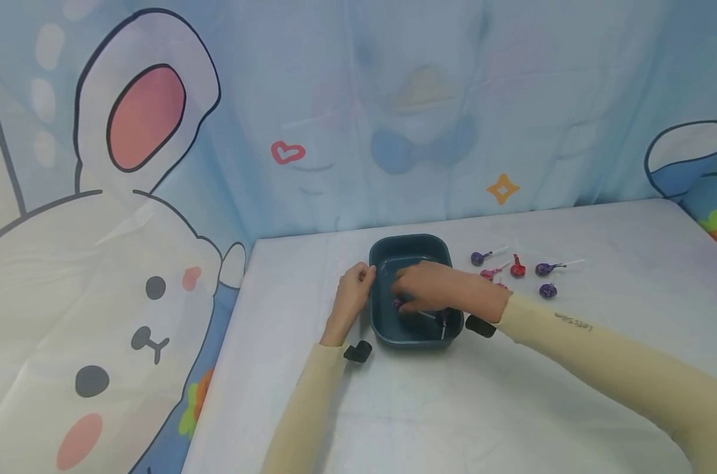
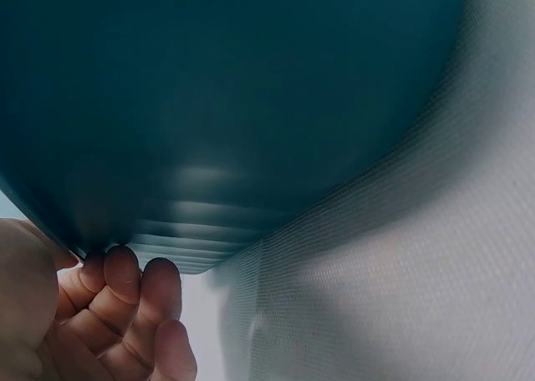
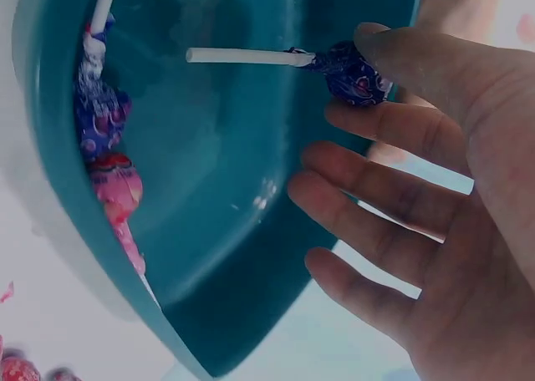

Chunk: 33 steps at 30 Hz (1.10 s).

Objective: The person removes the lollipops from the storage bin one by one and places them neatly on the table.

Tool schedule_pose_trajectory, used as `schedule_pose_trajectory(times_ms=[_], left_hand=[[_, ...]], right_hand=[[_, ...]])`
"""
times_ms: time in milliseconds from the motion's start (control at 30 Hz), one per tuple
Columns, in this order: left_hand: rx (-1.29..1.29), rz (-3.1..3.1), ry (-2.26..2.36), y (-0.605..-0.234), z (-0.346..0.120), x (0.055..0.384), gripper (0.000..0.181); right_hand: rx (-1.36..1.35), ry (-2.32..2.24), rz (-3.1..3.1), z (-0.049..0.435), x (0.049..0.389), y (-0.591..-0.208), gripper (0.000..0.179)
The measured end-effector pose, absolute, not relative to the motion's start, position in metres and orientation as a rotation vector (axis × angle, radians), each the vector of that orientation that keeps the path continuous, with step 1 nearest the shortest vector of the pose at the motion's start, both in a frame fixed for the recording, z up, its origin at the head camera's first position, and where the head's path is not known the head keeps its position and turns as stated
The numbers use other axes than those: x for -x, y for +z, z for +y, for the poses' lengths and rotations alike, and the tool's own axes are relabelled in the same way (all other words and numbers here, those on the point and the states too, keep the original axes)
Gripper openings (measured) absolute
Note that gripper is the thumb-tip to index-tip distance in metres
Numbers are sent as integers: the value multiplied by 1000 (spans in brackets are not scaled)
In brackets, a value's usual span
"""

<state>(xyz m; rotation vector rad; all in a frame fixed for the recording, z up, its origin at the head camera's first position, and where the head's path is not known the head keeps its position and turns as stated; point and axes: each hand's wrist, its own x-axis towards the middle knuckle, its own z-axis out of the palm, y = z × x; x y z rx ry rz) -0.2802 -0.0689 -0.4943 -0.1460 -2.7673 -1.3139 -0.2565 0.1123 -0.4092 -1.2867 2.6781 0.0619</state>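
Note:
A teal plastic bin (image 1: 414, 343) stands on the white-covered table. On its left side, my left hand (image 1: 353, 289) grips the rim, with the fingers bent against the outer wall in the left wrist view. Inside the bin, my right hand (image 3: 426, 189) pinches a purple-wrapped lollipop (image 3: 355, 73) by its head between thumb and forefinger; its white stick points away from the palm. The other right fingers are spread loosely. Along the bin's wall lie another purple lollipop (image 3: 102, 126) and a pink one (image 3: 117, 189).
Right of the bin several lollipops lie scattered, among them a purple one (image 1: 478, 258), a red one (image 1: 517, 267), a pink one (image 1: 490, 274) and a purple one with its stick pointing right (image 1: 544, 269). A printed cartoon curtain (image 1: 417, 131) hangs behind the table.

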Motion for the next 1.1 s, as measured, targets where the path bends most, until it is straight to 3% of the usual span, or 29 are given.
schedule_pose_trajectory(times_ms=[1100], left_hand=[[161,-2746,-1337,-495,-70,280,33]], right_hand=[[1137,-286,2830,186,263,-381,27]])
